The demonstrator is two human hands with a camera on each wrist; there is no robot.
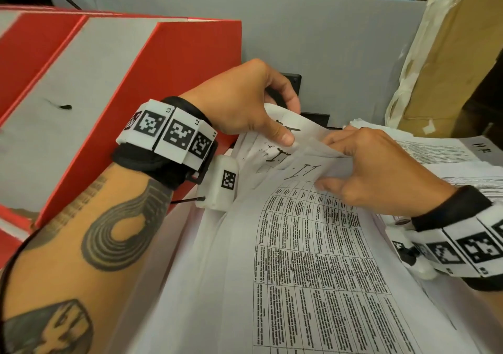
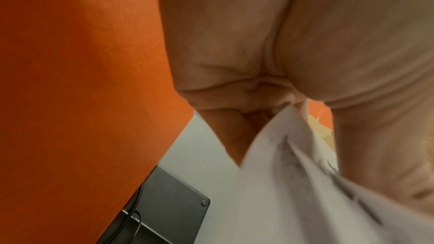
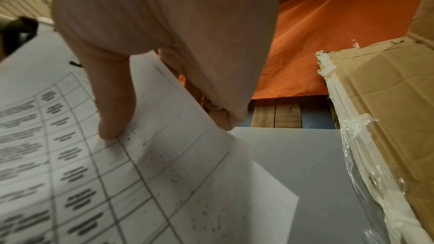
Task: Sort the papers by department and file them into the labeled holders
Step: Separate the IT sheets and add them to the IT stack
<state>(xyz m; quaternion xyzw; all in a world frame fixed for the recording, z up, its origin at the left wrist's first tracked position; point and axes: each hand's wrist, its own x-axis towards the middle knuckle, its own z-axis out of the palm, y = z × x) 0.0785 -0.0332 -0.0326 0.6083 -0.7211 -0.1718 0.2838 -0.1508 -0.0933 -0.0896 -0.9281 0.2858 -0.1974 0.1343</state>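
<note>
A sheaf of printed papers (image 1: 313, 266) with table grids and handwritten "IT" marks near the top lies curved in front of me. My left hand (image 1: 272, 114) pinches the top edge of several sheets between thumb and fingers. In the left wrist view that paper (image 2: 293, 183) runs up into the palm. My right hand (image 1: 351, 163) grips the upper right corner of a sheet, thumb underneath. The right wrist view has the thumb (image 3: 112, 110) pressing on the gridded sheet (image 3: 140, 164). Red and grey file holders (image 1: 109, 81) stand at the left, close beside my left wrist.
More printed papers (image 1: 441, 152), one marked "HR", are stacked at the right. A taped cardboard box (image 1: 449, 62) leans at the far right. A grey partition (image 1: 326, 54) closes the back. A black flat device (image 2: 169, 207) lies by the holders.
</note>
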